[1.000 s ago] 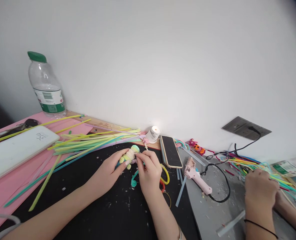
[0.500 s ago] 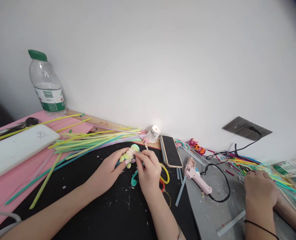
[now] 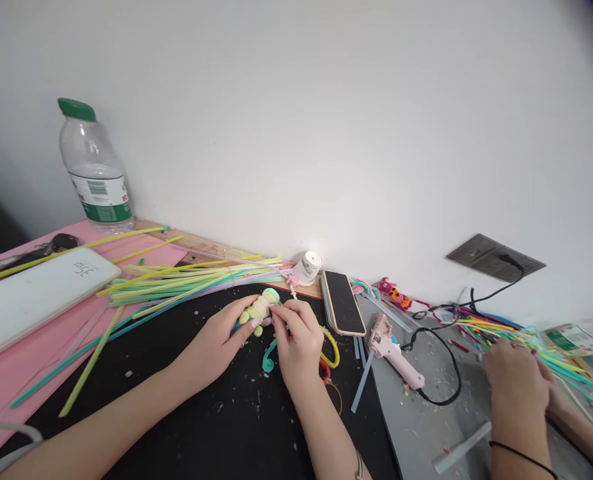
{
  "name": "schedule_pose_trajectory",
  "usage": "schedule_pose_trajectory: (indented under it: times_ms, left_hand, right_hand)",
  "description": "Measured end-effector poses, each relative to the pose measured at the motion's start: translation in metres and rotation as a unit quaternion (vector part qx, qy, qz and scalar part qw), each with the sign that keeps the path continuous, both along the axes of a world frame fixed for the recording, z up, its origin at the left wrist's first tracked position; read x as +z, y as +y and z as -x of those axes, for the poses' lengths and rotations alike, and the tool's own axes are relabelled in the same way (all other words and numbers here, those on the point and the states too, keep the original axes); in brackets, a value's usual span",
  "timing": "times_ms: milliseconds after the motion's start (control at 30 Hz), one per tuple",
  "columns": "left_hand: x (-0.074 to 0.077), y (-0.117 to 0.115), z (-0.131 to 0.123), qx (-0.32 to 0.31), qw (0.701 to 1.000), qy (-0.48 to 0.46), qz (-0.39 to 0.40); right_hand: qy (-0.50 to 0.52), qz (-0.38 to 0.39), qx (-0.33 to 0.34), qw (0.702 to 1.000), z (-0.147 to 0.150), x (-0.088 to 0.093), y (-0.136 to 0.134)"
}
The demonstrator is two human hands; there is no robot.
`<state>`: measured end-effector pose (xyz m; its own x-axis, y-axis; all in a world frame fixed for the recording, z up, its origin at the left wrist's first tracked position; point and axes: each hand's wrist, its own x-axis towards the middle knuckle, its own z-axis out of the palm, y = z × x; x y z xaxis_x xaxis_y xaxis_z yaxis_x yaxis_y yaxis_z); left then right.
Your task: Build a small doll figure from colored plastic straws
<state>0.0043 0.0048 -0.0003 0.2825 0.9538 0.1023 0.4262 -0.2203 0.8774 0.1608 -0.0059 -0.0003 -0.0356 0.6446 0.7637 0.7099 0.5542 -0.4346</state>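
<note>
My left hand pinches a small pale yellow and green figure made of coiled strips, holding it just above the black mat. My right hand has its fingers closed on the right side of the same figure, beside a thin stick. A teal curl and a yellow curl lie under and beside my right hand. A bundle of long green, yellow and lilac strips lies just beyond my hands.
A lit tea candle, a phone and a pink glue gun with a black cord lie to the right. Another person's hand works among coloured strips at far right. A water bottle and white power bank stand left.
My hands stay on the figure with only slight finger shifts. The other person's hand at the right has slid a little to the left.
</note>
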Motion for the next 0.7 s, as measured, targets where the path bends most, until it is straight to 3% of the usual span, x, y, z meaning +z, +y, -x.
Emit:
schedule_pose_trajectory:
  times_ms: [700]
  left_hand:
    - [-0.0016, -0.0005, 0.0007, 0.0, 1.0, -0.012, -0.002]
  right_hand:
    - [-0.032, -0.019, -0.008, 0.999, 0.0003, -0.0011, 0.0002]
